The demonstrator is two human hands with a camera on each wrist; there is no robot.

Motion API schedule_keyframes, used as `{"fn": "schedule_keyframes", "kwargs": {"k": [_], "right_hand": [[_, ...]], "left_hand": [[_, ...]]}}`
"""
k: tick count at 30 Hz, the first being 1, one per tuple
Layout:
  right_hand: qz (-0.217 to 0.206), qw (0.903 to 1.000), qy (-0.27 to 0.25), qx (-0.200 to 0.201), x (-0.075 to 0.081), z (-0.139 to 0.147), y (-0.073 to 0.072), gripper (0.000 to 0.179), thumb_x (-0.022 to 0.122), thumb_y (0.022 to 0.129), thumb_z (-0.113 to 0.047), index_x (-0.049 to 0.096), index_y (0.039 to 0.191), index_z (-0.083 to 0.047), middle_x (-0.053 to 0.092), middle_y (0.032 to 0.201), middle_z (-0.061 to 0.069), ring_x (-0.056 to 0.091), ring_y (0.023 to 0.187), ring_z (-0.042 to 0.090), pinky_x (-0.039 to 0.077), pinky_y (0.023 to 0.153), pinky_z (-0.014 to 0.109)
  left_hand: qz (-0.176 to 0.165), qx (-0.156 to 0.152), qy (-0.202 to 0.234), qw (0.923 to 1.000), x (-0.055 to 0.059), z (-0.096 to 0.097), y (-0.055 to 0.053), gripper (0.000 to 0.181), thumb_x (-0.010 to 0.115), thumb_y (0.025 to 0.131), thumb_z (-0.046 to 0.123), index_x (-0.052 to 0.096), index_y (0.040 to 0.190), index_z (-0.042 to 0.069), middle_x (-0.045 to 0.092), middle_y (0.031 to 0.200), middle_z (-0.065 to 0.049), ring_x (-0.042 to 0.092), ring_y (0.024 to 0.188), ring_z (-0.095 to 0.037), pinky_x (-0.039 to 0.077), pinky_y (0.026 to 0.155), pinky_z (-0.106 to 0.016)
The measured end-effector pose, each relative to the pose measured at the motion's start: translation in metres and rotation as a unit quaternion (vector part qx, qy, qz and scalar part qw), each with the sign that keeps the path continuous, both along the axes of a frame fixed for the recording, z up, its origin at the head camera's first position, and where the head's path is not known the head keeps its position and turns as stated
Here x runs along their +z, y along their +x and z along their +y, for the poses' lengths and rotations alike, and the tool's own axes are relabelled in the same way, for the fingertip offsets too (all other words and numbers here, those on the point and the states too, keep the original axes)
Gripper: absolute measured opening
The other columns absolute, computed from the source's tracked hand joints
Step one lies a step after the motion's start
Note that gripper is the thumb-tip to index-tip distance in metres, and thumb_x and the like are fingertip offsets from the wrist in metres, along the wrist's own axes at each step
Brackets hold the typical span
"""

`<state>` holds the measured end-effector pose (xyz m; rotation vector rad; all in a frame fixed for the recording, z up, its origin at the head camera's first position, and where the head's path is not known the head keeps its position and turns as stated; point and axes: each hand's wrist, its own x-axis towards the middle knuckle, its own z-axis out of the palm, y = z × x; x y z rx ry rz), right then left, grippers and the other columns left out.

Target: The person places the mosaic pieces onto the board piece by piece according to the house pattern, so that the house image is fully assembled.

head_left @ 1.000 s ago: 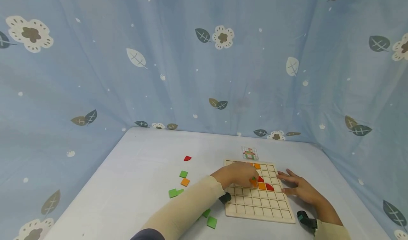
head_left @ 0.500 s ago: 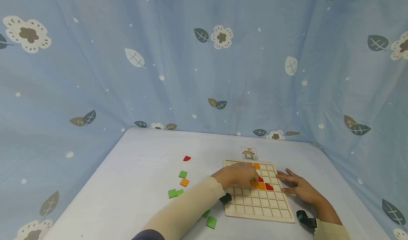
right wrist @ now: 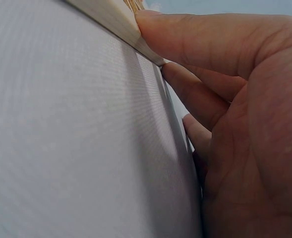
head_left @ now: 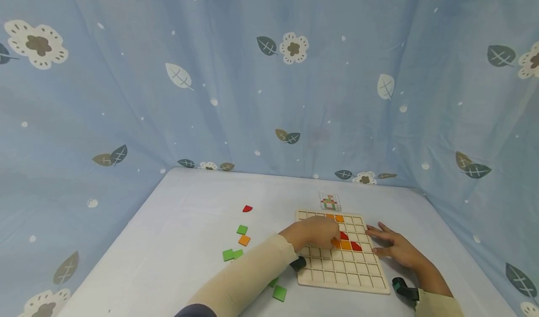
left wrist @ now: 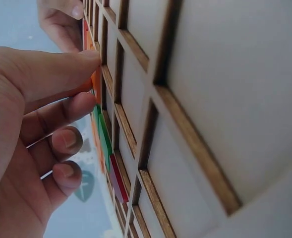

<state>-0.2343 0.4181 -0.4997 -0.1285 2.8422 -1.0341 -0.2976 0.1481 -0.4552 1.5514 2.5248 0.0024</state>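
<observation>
Pale wood is framing the work: a gridded board (head_left: pixel 328 279) is lying flat on the white tabletop (head_left: pixel 202 205), and an orange tile (left wrist: pixel 95 78) is sitting at one of its cells. Left hand (head_left: pixel 317 232): thumb and index finger are pinching the orange tile, the other fingers curling around nothing. Right hand (head_left: pixel 393 246): fingers are spreading loosely, grasping nothing, with thumb and index finger touching the board's edge.

Likely sources of error: (a) the views are not showing whether the orange tile is lying flush, so a skewed release could be leaving a corner caught on the grid; (b) the left index finger is hovering just beside a green piece (left wrist: pixel 103 133), and a careless lift could be dislodging it or the neighbouring dark red piece (left wrist: pixel 118 177); (c) the right hand is touching only one edge, so an uneven push could be sliding the board; (d) the left sleeve (head_left: pixel 252 265) is partly covering a loose green tile (head_left: pixel 273 282) in the head view, and a low sweep could be scattering it.
</observation>
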Motion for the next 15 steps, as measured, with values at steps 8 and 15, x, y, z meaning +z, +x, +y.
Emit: {"fn": "schedule_keyframes", "kwargs": {"k": [8, 15], "right_hand": [[-0.006, 1.0000, -0.002, 0.003, 0.002, -0.002, 0.001, 0.069, 0.079, 0.074, -0.031, 0.058, 0.134, -0.005, 0.031, 0.151, 0.023, 0.008, 0.139, 0.053, 0.008, 0.098, 0.076], [-0.002, 1.0000, 0.007, 0.005, 0.002, 0.000, 0.001, 0.070, 0.079, 0.073, -0.033, 0.059, 0.134, -0.006, 0.030, 0.151, 0.024, 0.009, 0.139, 0.054, 0.010, 0.097, 0.077]], "left_hand": [[0.007, 0.008, -0.002, 0.9999, 0.001, -0.006, 0.002, 0.019, 0.069, 0.091, 0.028, 0.074, 0.109, 0.028, 0.059, 0.098, 0.016, 0.053, 0.088, 0.001, 0.044, 0.080, -0.017], [0.002, 0.015, 0.011, 0.9998, 0.006, -0.014, 0.005, 0.019, 0.071, 0.090, 0.029, 0.075, 0.109, 0.030, 0.061, 0.102, 0.019, 0.055, 0.097, 0.002, 0.044, 0.085, -0.017]]}}
